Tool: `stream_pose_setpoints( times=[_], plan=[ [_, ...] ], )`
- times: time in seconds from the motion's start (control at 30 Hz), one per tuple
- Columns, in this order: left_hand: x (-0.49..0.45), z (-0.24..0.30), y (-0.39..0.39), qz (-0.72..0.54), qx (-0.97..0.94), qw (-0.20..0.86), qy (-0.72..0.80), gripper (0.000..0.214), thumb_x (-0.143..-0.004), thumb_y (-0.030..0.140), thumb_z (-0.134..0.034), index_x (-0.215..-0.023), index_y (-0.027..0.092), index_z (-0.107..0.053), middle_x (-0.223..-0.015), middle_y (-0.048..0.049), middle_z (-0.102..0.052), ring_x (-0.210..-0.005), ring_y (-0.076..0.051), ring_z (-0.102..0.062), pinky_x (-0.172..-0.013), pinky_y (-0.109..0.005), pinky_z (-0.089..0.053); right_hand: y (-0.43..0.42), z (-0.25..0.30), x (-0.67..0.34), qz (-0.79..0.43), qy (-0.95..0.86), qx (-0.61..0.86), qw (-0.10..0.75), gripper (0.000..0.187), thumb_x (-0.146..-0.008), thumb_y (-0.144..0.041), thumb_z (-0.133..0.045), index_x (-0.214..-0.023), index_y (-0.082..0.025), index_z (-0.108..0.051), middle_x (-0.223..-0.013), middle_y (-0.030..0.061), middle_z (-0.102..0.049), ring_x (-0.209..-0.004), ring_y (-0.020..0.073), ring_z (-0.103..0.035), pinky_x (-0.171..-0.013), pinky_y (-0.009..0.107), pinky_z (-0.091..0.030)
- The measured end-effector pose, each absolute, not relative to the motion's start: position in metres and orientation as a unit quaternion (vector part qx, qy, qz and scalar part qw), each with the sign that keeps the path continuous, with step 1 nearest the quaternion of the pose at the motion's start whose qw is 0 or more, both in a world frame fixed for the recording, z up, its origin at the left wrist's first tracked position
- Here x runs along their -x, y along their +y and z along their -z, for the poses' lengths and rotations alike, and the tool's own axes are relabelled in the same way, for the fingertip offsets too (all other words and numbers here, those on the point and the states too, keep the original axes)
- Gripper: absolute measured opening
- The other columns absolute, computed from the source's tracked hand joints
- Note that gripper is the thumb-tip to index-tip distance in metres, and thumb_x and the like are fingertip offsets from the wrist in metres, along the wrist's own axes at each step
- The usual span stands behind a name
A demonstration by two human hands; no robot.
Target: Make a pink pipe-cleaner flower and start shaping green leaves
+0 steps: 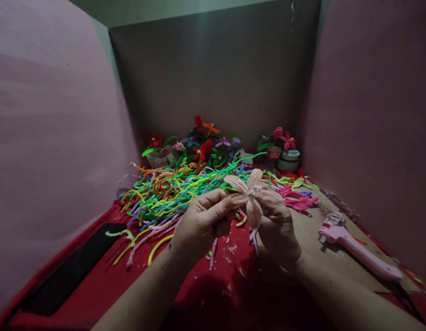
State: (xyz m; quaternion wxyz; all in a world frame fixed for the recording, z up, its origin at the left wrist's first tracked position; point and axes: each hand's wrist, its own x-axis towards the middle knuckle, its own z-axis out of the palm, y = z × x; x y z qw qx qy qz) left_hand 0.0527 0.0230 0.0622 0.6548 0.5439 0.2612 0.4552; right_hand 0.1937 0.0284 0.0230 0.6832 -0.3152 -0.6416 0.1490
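Head view: your left hand [203,217] and right hand [279,223] both pinch the pale pink flower [250,195]; an uneven pull may bend its soft petals.

Dim overall, with soft light from above falling on the centre of the frame: the heap of neon-coloured fuzzy pipe cleaners [171,191] and the pale pink pipe-cleaner flower [249,195] are brightest. A faint sheen streaks the grey back board [213,78] at upper centre. The red table cloth [233,294] at the bottom lies in deep shadow. The left hand [202,220] and right hand [278,225] look slightly soft. The pink plastic glue gun [358,250] at lower right smears, and the edges stretch.
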Motion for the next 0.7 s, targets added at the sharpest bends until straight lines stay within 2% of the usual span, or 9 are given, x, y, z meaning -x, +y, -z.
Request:
stream_pose_setpoints(
  times=[0.2,0.37,0.47,0.53,0.6,0.7],
  plan=[
    [-0.051,-0.060,0.026,-0.448,-0.547,0.653,0.272,0.019,-0.077,0.030,-0.059,-0.076,0.012,-0.060,-0.053,0.0055,-0.038,-0.042,-0.001,-0.028,-0.040,-0.017,-0.019,0.028,-0.023,-0.194,-0.131,-0.642,0.319,0.685,0.019,-0.076,-0.009,-0.058,-0.074,-0.026,-0.067,-0.072,-0.0031,-0.062,-0.077,0.0140,-0.052,-0.073,0.030,-0.043],
    [-0.049,-0.058,0.029,-0.479,-0.514,0.658,0.272,0.030,-0.074,0.040,-0.060,-0.081,0.011,-0.063,-0.065,-0.0005,-0.051,-0.050,-0.004,-0.041,-0.042,-0.016,-0.025,0.032,-0.021,-0.194,-0.172,-0.628,0.320,0.688,0.018,-0.075,-0.014,-0.059,-0.063,-0.024,-0.067,-0.078,-0.0002,-0.063,-0.084,0.0167,-0.053,-0.081,0.034,-0.041],
    [-0.050,-0.055,0.034,-0.509,-0.521,0.624,0.284,0.028,-0.076,0.040,-0.058,-0.077,0.012,-0.061,-0.066,-0.0006,-0.053,-0.051,-0.005,-0.043,-0.044,-0.016,-0.029,0.033,-0.024,-0.192,-0.284,-0.571,0.312,0.704,0.007,-0.073,-0.021,-0.062,-0.074,-0.024,-0.069,-0.079,0.0012,-0.063,-0.079,0.0178,-0.054,-0.074,0.033,-0.044],
    [-0.052,-0.053,0.037,-0.528,-0.564,0.552,0.314,0.023,-0.077,0.036,-0.057,-0.076,0.014,-0.060,-0.063,0.0013,-0.052,-0.052,-0.005,-0.043,-0.048,-0.017,-0.033,0.033,-0.027,-0.192,-0.389,-0.525,0.303,0.694,0.015,-0.073,-0.024,-0.063,-0.088,-0.025,-0.067,-0.072,-0.0006,-0.060,-0.065,0.0148,-0.052,-0.058,0.028,-0.044],
    [-0.055,-0.051,0.037,-0.531,-0.612,0.472,0.349,0.017,-0.076,0.032,-0.059,-0.078,0.015,-0.059,-0.066,0.0014,-0.054,-0.058,-0.007,-0.047,-0.054,-0.018,-0.037,0.035,-0.028,-0.191,-0.482,-0.474,0.293,0.677,0.024,-0.073,-0.025,-0.062,-0.096,-0.027,-0.063,-0.066,-0.0032,-0.055,-0.053,0.0109,-0.045,-0.046,0.022,-0.038],
    [-0.061,-0.045,0.035,-0.502,-0.678,0.386,0.374,0.018,-0.076,0.031,-0.059,-0.086,0.016,-0.056,-0.079,-0.0013,-0.059,-0.070,-0.011,-0.053,-0.065,-0.022,-0.042,0.039,-0.022,-0.191,-0.570,-0.409,0.264,0.662,0.026,-0.071,-0.027,-0.063,-0.097,-0.028,-0.062,-0.066,-0.0038,-0.055,-0.050,0.0087,-0.043,-0.044,0.020,-0.038]
  ],
)
